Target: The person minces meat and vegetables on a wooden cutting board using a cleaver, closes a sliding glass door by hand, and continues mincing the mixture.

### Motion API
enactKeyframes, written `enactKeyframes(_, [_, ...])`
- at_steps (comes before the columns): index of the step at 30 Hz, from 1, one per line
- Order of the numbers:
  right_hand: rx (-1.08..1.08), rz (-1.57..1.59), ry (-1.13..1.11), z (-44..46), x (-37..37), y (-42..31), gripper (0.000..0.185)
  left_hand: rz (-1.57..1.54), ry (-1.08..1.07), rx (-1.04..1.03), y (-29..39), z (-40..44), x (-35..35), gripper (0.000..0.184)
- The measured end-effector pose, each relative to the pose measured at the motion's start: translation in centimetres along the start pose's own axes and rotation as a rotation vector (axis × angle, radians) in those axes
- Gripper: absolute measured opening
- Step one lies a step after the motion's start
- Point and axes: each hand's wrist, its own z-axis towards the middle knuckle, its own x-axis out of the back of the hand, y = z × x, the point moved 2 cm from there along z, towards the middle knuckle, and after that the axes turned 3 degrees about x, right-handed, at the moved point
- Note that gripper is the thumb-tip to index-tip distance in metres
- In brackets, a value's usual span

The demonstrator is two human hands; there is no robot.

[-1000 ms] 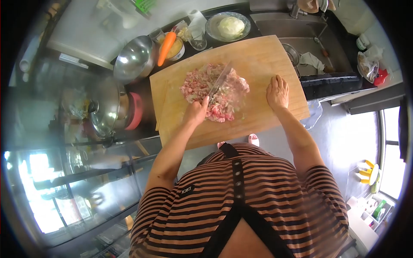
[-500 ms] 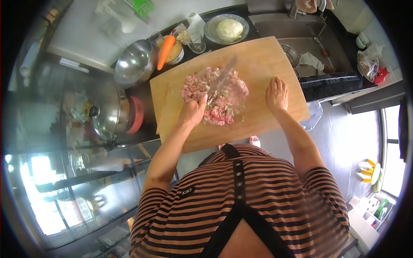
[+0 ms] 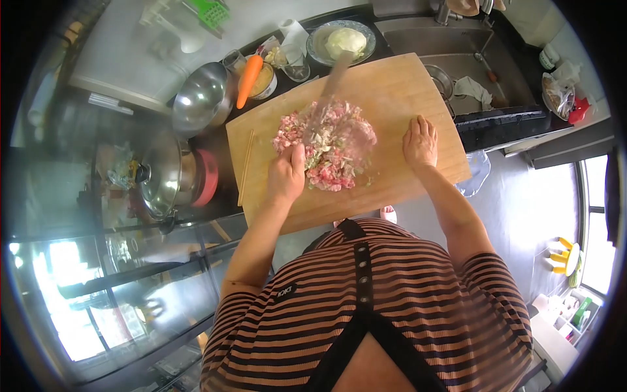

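Counts: 1 knife (image 3: 332, 88), 1 heap of chopped meat (image 3: 333, 173) with pale and greenish bits mixed in, 1 wooden board (image 3: 392, 91), 2 thin sticks (image 3: 246, 168) by the board's left edge. Behind the board: 1 carrot (image 3: 249, 81) across a small tub (image 3: 264, 83), 1 steel bowl (image 3: 201, 98), 2 glasses, 1 plate (image 3: 315, 47) carrying 1 pale cabbage (image 3: 346, 42). 1 sink (image 3: 450, 49) at far right, 1 cloth (image 3: 473, 91) in it. Meat sits left of board centre, spread in a rough round. Left hand (image 3: 286, 176): fist clamped on knife handle, at the heap's near-left edge, thumb side up, forearm running up from lower left, elbow bent. Blade slants up and away over the heap, tip toward the plate; blurred, can't tell if it touches meat. Right hand (image 3: 421, 145): palm down on board, right of the heap and well apart from it, fingers extended, pointing away, grasping nothing; forearm slants in from lower right.
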Motion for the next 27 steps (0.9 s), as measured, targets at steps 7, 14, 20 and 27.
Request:
enactKeyframes(7, [0.014,0.016,0.026,0.0,0.2,0.0,0.034,0.309,-0.253,0.270,-2.9,1.6,-2.0,0.059])
enactKeyframes(14, [0.003,0.012,0.017,0.2,0.3,-0.2,0.032,0.200,0.003,0.100,-5.6,0.2,-4.2,0.061])
enactKeyframes(20, [-0.004,0.004,0.024,0.2,0.0,0.1,0.034,0.100,-0.083,0.102,-1.1,0.3,-0.9,0.058])
enactKeyframes(27, [0.026,0.010,0.046,-0.5,-0.2,0.3,0.035,0.276,-0.219,0.229,-3.1,0.7,-3.4,0.062])
